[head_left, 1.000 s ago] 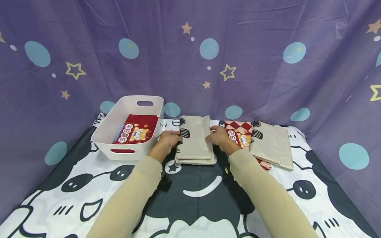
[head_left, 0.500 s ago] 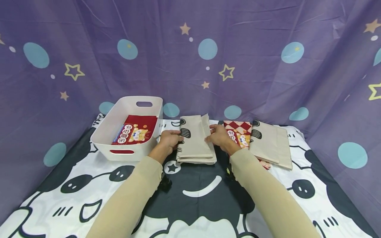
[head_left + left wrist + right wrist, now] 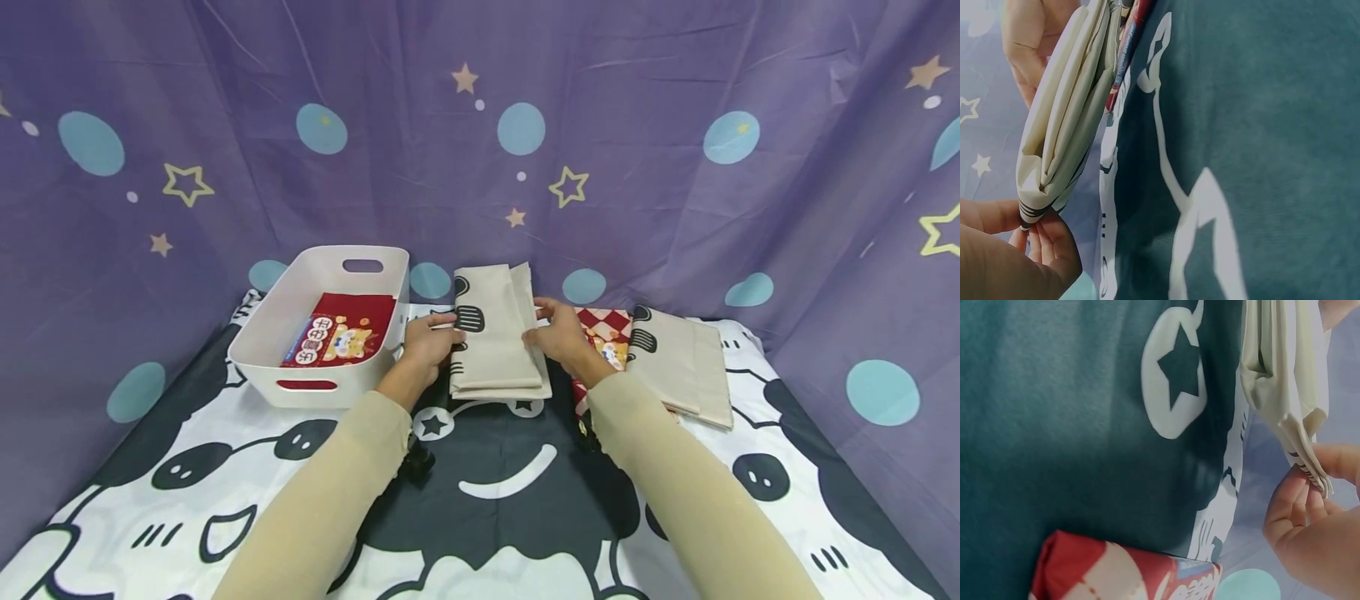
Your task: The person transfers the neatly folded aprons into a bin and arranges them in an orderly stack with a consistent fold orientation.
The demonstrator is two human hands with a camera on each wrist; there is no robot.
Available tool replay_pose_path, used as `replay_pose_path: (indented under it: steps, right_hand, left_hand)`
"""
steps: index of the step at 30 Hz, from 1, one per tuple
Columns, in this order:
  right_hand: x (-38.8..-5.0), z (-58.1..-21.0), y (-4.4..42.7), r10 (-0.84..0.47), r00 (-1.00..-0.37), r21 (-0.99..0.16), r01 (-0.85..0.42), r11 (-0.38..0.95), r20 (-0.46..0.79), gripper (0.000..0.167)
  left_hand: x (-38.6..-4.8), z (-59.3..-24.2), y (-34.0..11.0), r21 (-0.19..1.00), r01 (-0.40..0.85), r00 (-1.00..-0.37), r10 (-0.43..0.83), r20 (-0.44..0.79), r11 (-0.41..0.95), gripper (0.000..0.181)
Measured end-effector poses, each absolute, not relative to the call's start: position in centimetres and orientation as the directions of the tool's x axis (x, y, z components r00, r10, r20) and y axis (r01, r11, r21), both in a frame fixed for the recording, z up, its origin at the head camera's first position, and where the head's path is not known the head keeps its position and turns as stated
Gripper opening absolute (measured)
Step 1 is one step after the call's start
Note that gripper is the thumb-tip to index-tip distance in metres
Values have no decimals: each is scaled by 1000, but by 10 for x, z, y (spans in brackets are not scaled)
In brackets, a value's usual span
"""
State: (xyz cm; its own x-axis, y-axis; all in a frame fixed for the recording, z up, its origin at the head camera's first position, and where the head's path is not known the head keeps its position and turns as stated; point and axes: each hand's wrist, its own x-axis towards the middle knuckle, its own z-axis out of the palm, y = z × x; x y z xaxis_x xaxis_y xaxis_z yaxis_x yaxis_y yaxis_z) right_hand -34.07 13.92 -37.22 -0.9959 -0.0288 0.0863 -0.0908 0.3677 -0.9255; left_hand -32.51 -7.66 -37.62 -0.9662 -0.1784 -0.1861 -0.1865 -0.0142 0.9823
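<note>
A folded beige cloth (image 3: 495,333) with black printed marks hangs between my two hands, lifted off the patterned tablecloth. My left hand (image 3: 431,343) pinches its left edge between thumb and fingers. The opposite edge is pinched by my right hand (image 3: 561,335). In the left wrist view the folded layers of the beige cloth (image 3: 1063,106) show side-on, with my left hand (image 3: 1022,250) at the near end. The right wrist view has my right hand (image 3: 1322,531) gripping a printed corner of the same cloth (image 3: 1285,387).
To the left stands a white plastic basket (image 3: 255,354) holding a folded red cloth (image 3: 348,329) with a cartoon print. On the right, another beige folded cloth (image 3: 678,362) partly covers a red checkered one (image 3: 603,323). A purple curtain (image 3: 645,200) hangs behind the table.
Both hands have raised the beige cloth off the tablecloth, exposing more of the printed star shapes beneath it. The right hand has shifted slightly to the right.
</note>
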Motion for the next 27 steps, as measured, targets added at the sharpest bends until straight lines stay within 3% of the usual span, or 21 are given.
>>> replay_pose_path:
  steps: [4,12,27]
  right_hand:
    - [-341,-367,140,-38,-993,-934,-121,336,115,70]
    - [-340,-353,143,-51,-984,-884,-175,434,169,68]
    - [-338,-334,142,-86,-977,-872,-213,441,195,68]
  left_hand:
    - [-324,-370,-75,987,-161,-971,-179,-161,-15,38]
    - [-322,-361,-75,990,-139,-976,-166,-141,-19,38]
    - [-318,-343,-79,995,-85,-984,-158,-76,49,37]
